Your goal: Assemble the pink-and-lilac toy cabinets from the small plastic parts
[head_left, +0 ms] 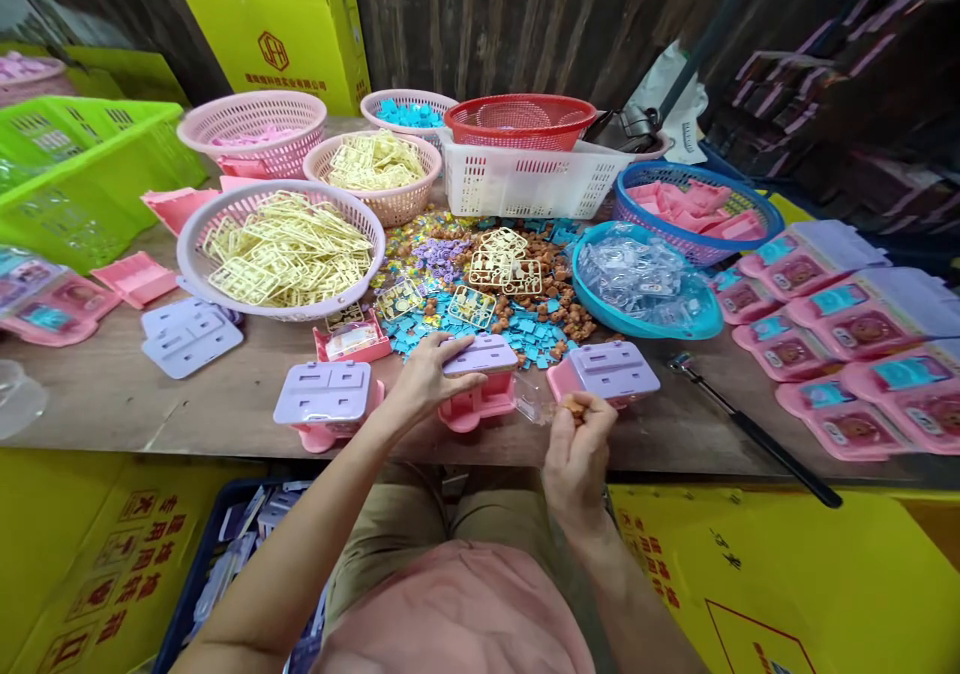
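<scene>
Toy case (480, 379) under the left hand (427, 379): lilac lid, pink base. Piece in the right hand (576, 444): brown. At 12 o'clock, a loose pile (525, 304) in turquoise, brown and lilac. At 10 o'clock, a pink basket (225, 214) with pale-yellow frames (289, 249). At 1 o'clock, a red basket (521, 119).
</scene>
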